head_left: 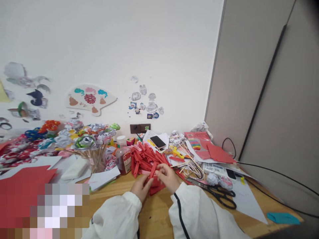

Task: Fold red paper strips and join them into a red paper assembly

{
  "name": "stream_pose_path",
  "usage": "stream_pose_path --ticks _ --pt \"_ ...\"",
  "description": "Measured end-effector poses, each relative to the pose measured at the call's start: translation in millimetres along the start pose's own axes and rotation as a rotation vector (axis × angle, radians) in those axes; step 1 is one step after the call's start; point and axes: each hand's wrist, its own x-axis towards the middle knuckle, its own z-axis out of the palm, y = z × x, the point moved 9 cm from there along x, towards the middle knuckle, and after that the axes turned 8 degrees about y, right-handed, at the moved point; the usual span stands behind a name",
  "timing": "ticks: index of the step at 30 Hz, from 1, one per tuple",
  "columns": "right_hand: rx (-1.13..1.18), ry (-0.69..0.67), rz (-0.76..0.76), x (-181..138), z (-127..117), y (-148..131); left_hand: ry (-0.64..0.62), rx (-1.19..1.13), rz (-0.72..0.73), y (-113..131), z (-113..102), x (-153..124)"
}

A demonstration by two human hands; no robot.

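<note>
My left hand (140, 188) and my right hand (168, 176) meet over the wooden desk (159, 215), both in white sleeves. Their fingers pinch a folded red paper piece (154, 179) between them. Just beyond lies a heap of red paper strips (146, 156). The fingertips of both hands are curled onto the red paper.
A bunch of paper flowers on sticks (87, 142) stands at the left, with a red sheet (25, 182) in front. A phone (158, 141) lies behind the heap. Black scissors (223, 196), black cables (274, 186) and a blue folded paper (282, 218) are at the right.
</note>
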Motion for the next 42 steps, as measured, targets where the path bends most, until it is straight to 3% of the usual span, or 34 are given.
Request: stream_pose_path --ticks 3,6,11,18,27,35,38,42 --pt "-0.090 -0.022 -0.136 -3.2 1.0 -20.1 -0.094 -0.240 -0.230 -22.2 14.9 -1.7" --pt "-0.267 -0.170 -0.280 -11.6 15.4 -33.1 -0.124 -0.400 -0.381 -34.8 22.9 -4.3" --pt "-0.531 -0.252 -0.452 -21.8 26.3 -38.8 -0.111 -0.499 -0.447 -35.9 22.1 -5.3" --pt "-0.667 -0.382 -0.676 -34.8 42.1 -46.1 -0.074 -0.540 -0.567 -47.5 20.0 -5.7" --pt "-0.816 -0.396 -0.802 -36.0 44.3 -37.6 -0.136 -0.540 -0.664 -54.1 26.4 -13.0" --pt "-0.961 -0.403 -0.892 -35.2 40.6 -32.6 -0.078 -0.614 -0.603 -58.0 17.3 -3.6" --pt "-0.930 -0.399 -0.858 -33.4 40.6 -33.4 -0.098 -0.640 -0.625 -60.4 19.8 -4.6" --pt "-0.776 -0.300 -0.669 -22.6 32.3 -32.4 -0.133 -0.713 -0.645 -60.2 25.3 -6.3"
